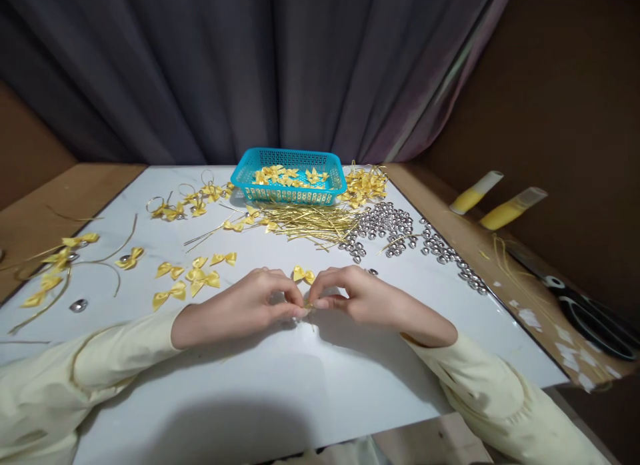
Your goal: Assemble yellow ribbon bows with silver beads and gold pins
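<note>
1. Left hand (265, 298): thumb and index finger are pinched together, tips meeting at a small piece (309, 306). The other fingers curl, presumably to keep the view of the tips free.
2. Right hand (357, 295): thumb and index finger are likewise pinched at the small piece, from the opposite side. Two-sided support probably steadies so slight an item.
3. Small piece: located between the fingertips, near the middle of the desk (320, 391). It looks yellowish; the fingers cover most of it, so its exact form cannot be told.
4. Single bow (303, 274): just beyond the fingertips, toward the back edge.
5. Loose bows (203, 279): grouped beyond the left forearm, likely spread for easy picking up.
6. Gold cords (313, 223): piled in front of the basket, mostly lying crosswise, which suits drawing out one at a time.
7. Silver pieces (385, 225): scattered from the cords toward the right edge, apparently kept apart by kind.
8. Basket (240, 178): at the back edge; its walls contain further yellow bows (277, 175).
9. Scissors (595, 318): beyond the right edge, seemingly parked outside the working area.
</note>
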`<state>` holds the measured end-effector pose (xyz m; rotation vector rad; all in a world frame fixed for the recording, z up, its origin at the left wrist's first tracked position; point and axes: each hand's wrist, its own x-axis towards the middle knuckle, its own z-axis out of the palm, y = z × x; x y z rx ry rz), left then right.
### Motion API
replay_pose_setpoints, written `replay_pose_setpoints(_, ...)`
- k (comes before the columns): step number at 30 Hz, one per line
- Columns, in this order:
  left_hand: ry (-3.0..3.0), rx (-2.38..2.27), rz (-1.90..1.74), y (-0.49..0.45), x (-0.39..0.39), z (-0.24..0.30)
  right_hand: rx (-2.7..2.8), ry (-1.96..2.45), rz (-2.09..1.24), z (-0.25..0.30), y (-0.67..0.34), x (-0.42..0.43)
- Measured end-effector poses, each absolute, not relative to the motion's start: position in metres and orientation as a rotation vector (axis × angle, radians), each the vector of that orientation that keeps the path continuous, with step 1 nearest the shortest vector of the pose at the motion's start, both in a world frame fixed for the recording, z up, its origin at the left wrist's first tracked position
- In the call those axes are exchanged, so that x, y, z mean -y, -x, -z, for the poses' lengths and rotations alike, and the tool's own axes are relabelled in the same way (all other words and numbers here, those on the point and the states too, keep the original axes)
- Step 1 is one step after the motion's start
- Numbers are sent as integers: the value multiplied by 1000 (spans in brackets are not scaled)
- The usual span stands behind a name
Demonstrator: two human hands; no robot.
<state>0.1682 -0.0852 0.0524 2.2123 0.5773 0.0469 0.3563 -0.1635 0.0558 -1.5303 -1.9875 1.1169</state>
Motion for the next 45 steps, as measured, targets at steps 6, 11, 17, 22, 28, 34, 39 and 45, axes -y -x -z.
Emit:
replay_pose_setpoints(6,-2230,-549,-33,-169,85,-51,1992,1524,-1158,-56,-355,163)
replay_pose_setpoints(11,-2259,-547,-3,-170,85,-51,2030,1525,-1037,-53,-353,164)
replay_pose_setpoints(17,-2229,-560,-19,-168,83,-51,2073,1502,-910,-49,-351,166)
replay_pose_setpoints(22,-2071,-561,68,-172,66,-57,2066,1489,-846,-52,-352,166)
replay_pose_setpoints(28,-2229,-864,-84,-184,44,-38,1991,1512,-918,-54,-356,166)
replay_pose_setpoints(34,-2412,-753,-47,-191,57,-17,1881,1584,-1062,-54,-358,162)
replay_pose_setpoints(39,-2432,-574,-160,-188,63,-16,1800,1659,-1075,-56,-360,157)
replay_pose_setpoints(45,-2409,-393,-381,-180,72,-28,1802,1642,-874,-57,-359,159)
